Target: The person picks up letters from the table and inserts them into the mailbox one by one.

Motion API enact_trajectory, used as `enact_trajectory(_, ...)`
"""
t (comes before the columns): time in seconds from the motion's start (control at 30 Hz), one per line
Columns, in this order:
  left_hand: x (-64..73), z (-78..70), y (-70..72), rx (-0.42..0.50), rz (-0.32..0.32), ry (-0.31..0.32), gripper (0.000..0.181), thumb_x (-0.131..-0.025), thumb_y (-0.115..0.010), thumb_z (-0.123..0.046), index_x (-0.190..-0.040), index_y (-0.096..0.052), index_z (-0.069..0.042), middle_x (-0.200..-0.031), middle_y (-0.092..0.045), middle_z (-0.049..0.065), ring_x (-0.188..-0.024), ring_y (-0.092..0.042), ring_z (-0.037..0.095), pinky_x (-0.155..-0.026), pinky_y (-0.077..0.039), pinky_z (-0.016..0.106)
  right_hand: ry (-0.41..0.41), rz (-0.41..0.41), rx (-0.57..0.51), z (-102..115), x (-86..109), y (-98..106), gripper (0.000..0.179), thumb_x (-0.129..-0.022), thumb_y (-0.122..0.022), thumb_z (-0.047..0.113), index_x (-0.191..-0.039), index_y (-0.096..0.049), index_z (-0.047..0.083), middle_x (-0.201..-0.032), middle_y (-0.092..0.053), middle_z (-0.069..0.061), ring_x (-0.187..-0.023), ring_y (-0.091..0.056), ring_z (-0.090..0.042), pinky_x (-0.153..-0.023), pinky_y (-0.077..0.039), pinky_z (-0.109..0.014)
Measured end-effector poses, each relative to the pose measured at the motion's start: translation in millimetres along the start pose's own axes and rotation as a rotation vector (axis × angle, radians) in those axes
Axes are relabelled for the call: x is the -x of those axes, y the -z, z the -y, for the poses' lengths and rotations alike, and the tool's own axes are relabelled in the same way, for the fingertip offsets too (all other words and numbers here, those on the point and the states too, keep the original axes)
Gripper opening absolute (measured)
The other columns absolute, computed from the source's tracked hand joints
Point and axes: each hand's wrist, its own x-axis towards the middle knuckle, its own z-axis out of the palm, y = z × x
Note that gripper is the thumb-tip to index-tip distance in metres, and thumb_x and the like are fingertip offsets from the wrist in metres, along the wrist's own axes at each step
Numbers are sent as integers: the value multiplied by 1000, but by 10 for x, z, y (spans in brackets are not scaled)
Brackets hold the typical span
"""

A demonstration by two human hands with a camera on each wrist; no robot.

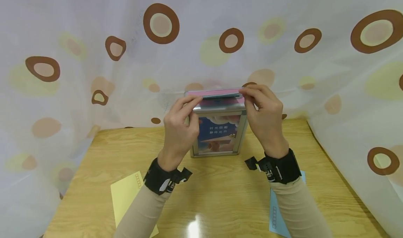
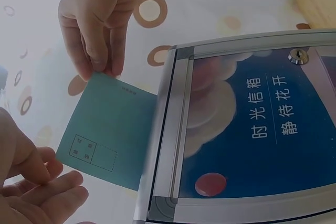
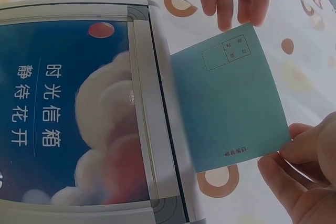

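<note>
A blue-green envelope (image 2: 113, 129) with printed stamp squares stands upright at the top of a metal-framed letter box (image 1: 217, 133). Its lower part drops out of sight behind the box's front top edge, so how deep it sits in the top is hidden. At one upper corner of the envelope, my left hand (image 1: 182, 126) pinches it between thumb and fingers. The opposite upper corner is pinched by my right hand (image 1: 266, 115). From above, the envelope (image 1: 221, 96) appears as a thin strip across the pink top of the box.
On the wooden table (image 1: 214, 185), a yellow envelope (image 1: 126, 192) lies left, partly under the left forearm. A light blue envelope (image 1: 277, 213) lies right, partly under the right forearm. A dotted curtain (image 1: 189, 63) hangs behind the box. The box door has a small lock (image 2: 298, 56).
</note>
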Motion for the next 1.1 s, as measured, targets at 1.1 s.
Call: enact_trajectory(1.1, 73, 4, -23, -26, 186, 118, 38, -94, -58, -3, -131, -57, 3, -128, -56, 22, -123, -51, 27, -93, -52, 41, -96, 40, -6, -95, 101, -107, 17, -95, -59, 2, -105, -73, 0, -102, -67, -17, -85, -66, -24, -68, -56, -38)
